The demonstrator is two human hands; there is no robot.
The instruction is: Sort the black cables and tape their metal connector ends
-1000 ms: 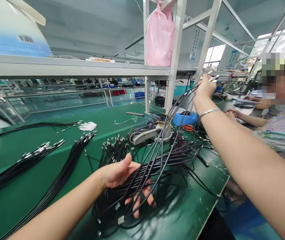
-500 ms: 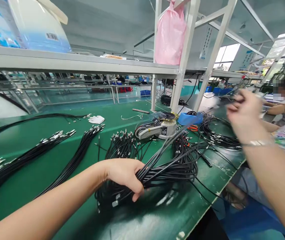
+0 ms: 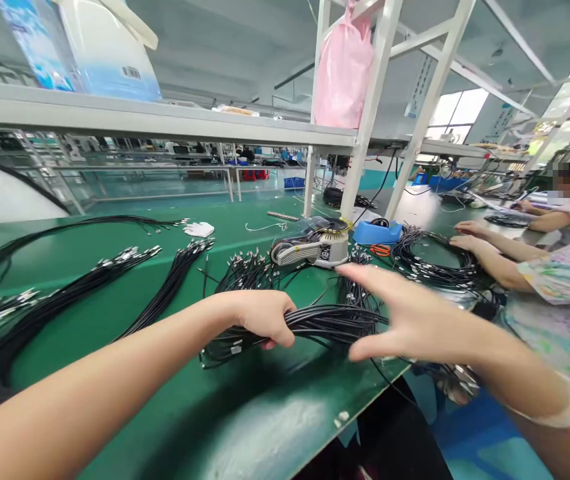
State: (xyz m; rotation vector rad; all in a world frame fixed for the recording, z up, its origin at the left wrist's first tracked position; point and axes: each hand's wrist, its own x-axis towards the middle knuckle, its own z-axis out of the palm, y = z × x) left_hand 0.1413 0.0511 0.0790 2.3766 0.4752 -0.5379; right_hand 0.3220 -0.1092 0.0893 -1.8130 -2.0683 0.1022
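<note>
My left hand (image 3: 265, 317) is closed round a coiled bundle of thin black cables (image 3: 329, 323) with metal end connectors, lying on the green table (image 3: 245, 427). My right hand (image 3: 405, 313) hovers just right of the coil with fingers stretched out and apart, holding nothing; its fingertips point left over the cables.
Several more black cable bundles (image 3: 165, 287) lie across the table to the left and behind. A tape dispenser (image 3: 312, 248), a blue tray (image 3: 377, 233) and orange scissors (image 3: 379, 250) stand at the back. A co-worker's hands (image 3: 469, 237) rest on another cable coil at the right. White shelf posts (image 3: 365, 133) rise behind.
My right hand let go of the cable ends it held high, came down and opened beside the coil. My left hand closed round the bundle, which now lies gathered flat.
</note>
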